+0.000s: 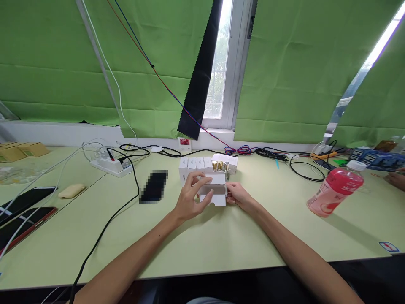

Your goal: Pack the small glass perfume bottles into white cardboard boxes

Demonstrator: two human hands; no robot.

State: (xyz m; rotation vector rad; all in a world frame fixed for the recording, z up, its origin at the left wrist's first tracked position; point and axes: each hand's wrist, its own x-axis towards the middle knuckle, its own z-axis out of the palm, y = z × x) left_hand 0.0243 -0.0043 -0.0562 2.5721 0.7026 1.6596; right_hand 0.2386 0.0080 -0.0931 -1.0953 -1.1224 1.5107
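Note:
A small white carton (216, 192) with its top flap open lies on the pale green table (202, 240) in the middle. My left hand (191, 196) grips its left end, fingers curled over the top and thumb at the opening. My right hand (238, 196) pinches its right end. Just behind the carton stand several small gold-capped bottles (220, 166). A row of closed white boxes (195, 165) sits behind and to the left of them, with one more white box (228, 161) lying at the back.
A pink bottle (334, 192) lies tilted at the right. A blurred dark phone (153, 186) lies left of centre. A power strip (110, 164) with cables stands at the back left, phones (25, 202) at the far left. Another person's hand (395, 179) shows at the right edge.

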